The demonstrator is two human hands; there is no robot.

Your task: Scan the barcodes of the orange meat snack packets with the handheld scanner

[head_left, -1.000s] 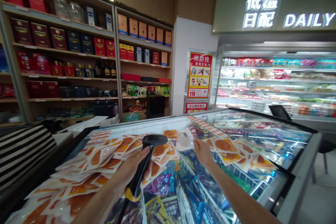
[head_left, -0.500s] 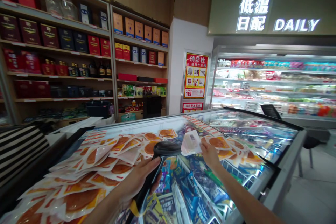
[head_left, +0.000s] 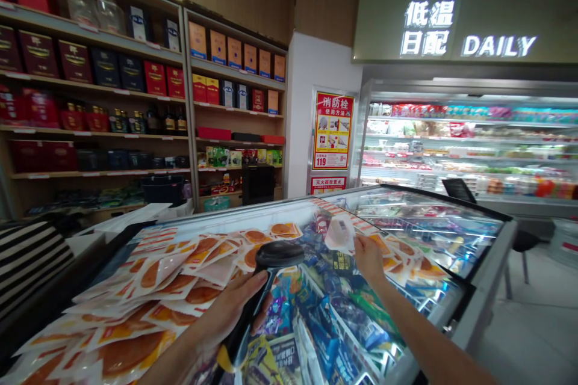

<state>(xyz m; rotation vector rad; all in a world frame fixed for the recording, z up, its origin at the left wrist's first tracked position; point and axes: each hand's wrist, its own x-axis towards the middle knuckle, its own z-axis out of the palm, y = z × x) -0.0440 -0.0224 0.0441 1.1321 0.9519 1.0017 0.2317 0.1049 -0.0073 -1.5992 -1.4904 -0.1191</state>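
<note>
My left hand (head_left: 235, 307) is wrapped round the handle of a black handheld barcode scanner (head_left: 279, 254), whose head points to the right. Between the fingers of my right hand (head_left: 369, 257) is a small flat packet (head_left: 339, 232), its pale back with a printed label facing me. Many flat packets (head_left: 135, 349) of a round orange-brown food lie heaped on the freezer's glass top, left of the scanner. A smaller group of such packets (head_left: 406, 255) lies beyond my right hand, which partly hides it.
Through the freezer's glass, colourful bags (head_left: 311, 337) show in wire baskets. Shelves (head_left: 97, 93) of boxes and bottles stand at the left. A lit refrigerated display (head_left: 469, 144) is at the back right, with a dark chair (head_left: 459, 190) before it. Striped cloth (head_left: 31, 258) shows at far left.
My right hand has moved the packet right, away from the scanner head, widening the gap between them. My left hand keeps its hold on the scanner. The view has shifted slightly.
</note>
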